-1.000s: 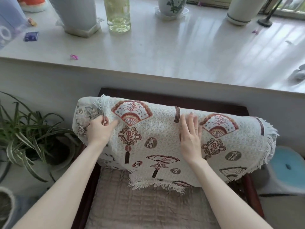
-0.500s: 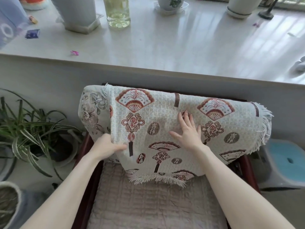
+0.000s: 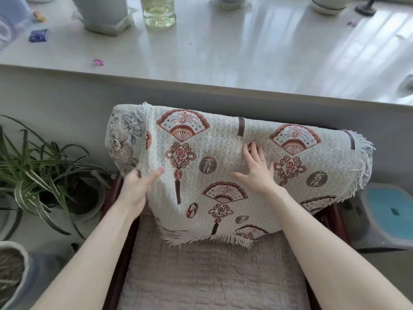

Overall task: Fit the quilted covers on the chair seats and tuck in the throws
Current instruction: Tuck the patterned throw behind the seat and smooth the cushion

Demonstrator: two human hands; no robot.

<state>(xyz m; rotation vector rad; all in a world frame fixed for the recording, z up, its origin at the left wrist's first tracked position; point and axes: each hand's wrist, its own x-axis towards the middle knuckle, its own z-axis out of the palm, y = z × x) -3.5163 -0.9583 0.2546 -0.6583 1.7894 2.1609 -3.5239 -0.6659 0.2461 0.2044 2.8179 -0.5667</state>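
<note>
Woven cream throw (image 3: 223, 171), red-and-brown fan and knot motifs, fringed edges: draped over the backrest of a dark wooden chair (image 3: 337, 222), lower fringe hanging down onto the seat.

Quilted cover (image 3: 201, 278), beige: lies on the seat, at 6 o'clock of the throw.

Left hand (image 3: 136, 189): at the throw's 8 o'clock edge, thumb laid on the front of the cloth, fingers curled behind the edge, gripping it; slightly blurred.

Right hand (image 3: 257, 173): palm down on the throw's middle, fingers straight and spread, pressing the cloth, grasping nothing.

Pale ledge (image 3: 245, 63): at 12 o'clock, carrying a glass jar (image 3: 159, 12) and a white pot (image 3: 102, 12).

Spider plant (image 3: 33, 171): at 9 o'clock of the chair.

Blue stool (image 3: 384, 213): at 3 o'clock.
</note>
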